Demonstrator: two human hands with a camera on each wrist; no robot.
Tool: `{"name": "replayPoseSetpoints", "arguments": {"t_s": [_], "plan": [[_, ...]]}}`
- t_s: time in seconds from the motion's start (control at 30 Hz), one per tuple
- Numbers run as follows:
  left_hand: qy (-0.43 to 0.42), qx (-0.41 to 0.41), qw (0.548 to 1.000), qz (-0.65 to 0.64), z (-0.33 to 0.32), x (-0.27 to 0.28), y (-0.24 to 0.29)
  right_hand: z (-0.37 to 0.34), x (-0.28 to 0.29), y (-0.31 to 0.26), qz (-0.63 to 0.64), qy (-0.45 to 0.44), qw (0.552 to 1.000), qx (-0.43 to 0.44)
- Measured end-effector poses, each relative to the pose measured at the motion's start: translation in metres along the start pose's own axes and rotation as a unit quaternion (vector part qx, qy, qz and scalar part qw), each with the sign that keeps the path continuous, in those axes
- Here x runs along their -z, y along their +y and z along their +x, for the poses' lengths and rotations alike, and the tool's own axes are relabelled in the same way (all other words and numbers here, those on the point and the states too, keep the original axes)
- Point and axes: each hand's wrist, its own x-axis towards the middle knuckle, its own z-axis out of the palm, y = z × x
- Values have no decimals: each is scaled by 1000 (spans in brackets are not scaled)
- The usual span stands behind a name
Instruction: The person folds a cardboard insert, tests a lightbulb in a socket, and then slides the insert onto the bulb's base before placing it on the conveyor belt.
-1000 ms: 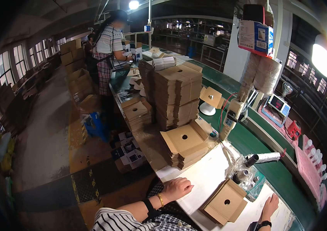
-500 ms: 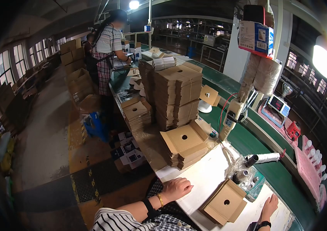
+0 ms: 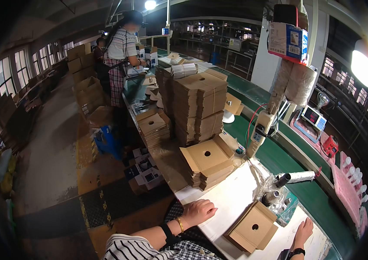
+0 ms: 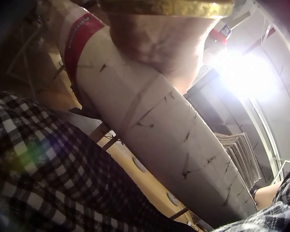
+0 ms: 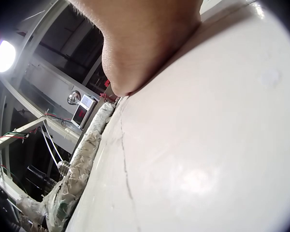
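Observation:
My left hand (image 3: 199, 211) rests at the near edge of the white tabletop (image 3: 236, 186), its fingers loosely curled around nothing. The left wrist view catches its heel (image 4: 159, 48) against the table's edge. To the right, my right hand (image 3: 304, 232) lies on the same surface, fingers relaxed and holding nothing; its heel (image 5: 140, 53) touches the white top in the right wrist view. Between the hands sits a small stack of folded cardboard inserts (image 3: 244, 232), the top one with a round hole. Another pile of inserts (image 3: 218, 158) stands beyond my left hand.
Tall bundled cardboard stacks (image 3: 199, 108) rise farther back. A green conveyor belt (image 3: 275, 160) runs alongside, carrying a cardboard piece with a white lamp (image 3: 228, 116). Metal fixtures (image 3: 272, 197) stand behind the near inserts. Bulbs (image 3: 356, 175) sit on pink foam. Another person (image 3: 121, 56) works farther up.
The cardboard piece with the white lamp has travelled left along the belt, partly behind the tall stack. The other person's arms have shifted slightly. Both my hands have stayed in place.

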Motion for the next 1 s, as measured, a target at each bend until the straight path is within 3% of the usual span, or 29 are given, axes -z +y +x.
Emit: {"name": "replayPoseSetpoints", "arguments": {"t_s": [0.13, 0.23, 1.0], "plan": [[28, -15, 999, -4, 1, -3, -2, 1, -5, 5, -1, 2, 1000, 3], [-1, -2, 1000, -4, 0, 0, -1, 2, -8, 10, -3, 5, 1000, 8], [-2, -11, 1000, -1, 1, -1, -3, 1, -7, 7, -6, 11, 1000, 12]]}}
